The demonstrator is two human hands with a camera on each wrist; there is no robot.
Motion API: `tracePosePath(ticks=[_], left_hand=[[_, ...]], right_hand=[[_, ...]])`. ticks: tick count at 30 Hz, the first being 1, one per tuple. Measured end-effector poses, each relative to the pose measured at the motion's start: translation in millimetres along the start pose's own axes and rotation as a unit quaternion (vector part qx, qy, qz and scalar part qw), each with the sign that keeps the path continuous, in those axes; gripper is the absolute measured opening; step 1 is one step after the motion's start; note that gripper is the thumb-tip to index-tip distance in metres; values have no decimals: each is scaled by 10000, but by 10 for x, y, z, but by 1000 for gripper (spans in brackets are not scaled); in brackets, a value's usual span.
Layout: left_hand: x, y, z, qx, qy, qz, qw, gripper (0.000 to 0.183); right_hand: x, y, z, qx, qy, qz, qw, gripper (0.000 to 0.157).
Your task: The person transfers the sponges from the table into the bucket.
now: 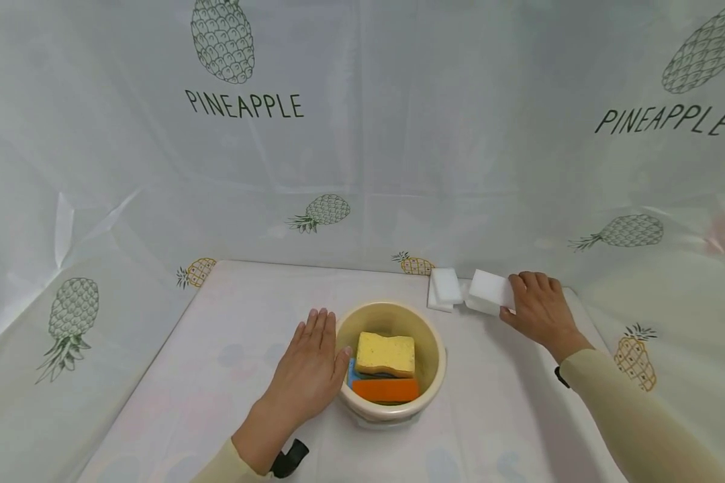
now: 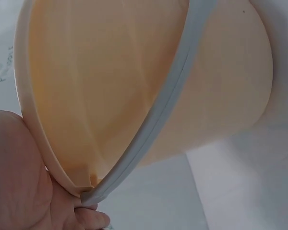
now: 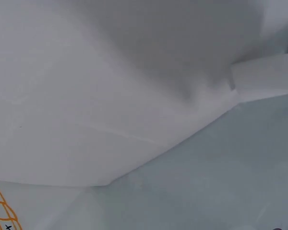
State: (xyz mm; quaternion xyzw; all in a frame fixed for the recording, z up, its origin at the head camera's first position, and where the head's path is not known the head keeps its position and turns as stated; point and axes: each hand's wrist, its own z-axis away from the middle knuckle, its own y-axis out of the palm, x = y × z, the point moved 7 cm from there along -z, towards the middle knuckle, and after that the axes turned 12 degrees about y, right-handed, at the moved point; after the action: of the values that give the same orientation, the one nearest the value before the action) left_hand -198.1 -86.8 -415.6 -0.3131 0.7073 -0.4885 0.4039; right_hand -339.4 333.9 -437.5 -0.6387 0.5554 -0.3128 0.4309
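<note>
A cream bucket [image 1: 435, 362] stands on the table, with a yellow sponge [image 1: 385, 353], an orange block [image 1: 385, 390] and a blue piece [image 1: 353, 373] inside. My left hand [image 1: 308, 365] lies along the bucket's left rim, fingers straight and touching it. In the left wrist view, the bucket's grey handle [image 2: 153, 124] hangs across its outer wall. To the back right, my right hand [image 1: 540, 308] grips the right end of a white sponge block [image 1: 489, 292] between thumb and fingers. Only fingertip edges of that hand show in the right wrist view.
More white sponge pieces [image 1: 446, 287] lie left of the gripped block, near the table's back edge. The pale table [image 1: 248, 322] is bordered behind and at the sides by a pineapple-print sheet [image 1: 362, 154].
</note>
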Motion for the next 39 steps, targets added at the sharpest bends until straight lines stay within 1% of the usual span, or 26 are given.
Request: tracePosePath(ticks=[6,13,20,26,31,39], left_hand=[[-13,-9,5,41,19,-84,10000,72],[25,-2,-30,250,20,-127,9996,75],[43,-8,-81,212,76,-54,9997,75],[36,5,-84,186,108,60,9998,74],[33,6,-79,198,129,104,9997,73],[61,2,-83,296,226,101,9993,72]], right_hand=[[258,-120,-65,-294,-287,-155,9990,65],[551,-317,-116,-450,-503,-197,9975,65],[850,-522,-123,-696,-879,-234,9934,65],[1088,-705,-114,-760,-1065,-326,9909,62],[1306,-885,-104,-792,-1148,-552,9887,61],[1689,-1126,-57,-633,-1254,-995,9851,56]])
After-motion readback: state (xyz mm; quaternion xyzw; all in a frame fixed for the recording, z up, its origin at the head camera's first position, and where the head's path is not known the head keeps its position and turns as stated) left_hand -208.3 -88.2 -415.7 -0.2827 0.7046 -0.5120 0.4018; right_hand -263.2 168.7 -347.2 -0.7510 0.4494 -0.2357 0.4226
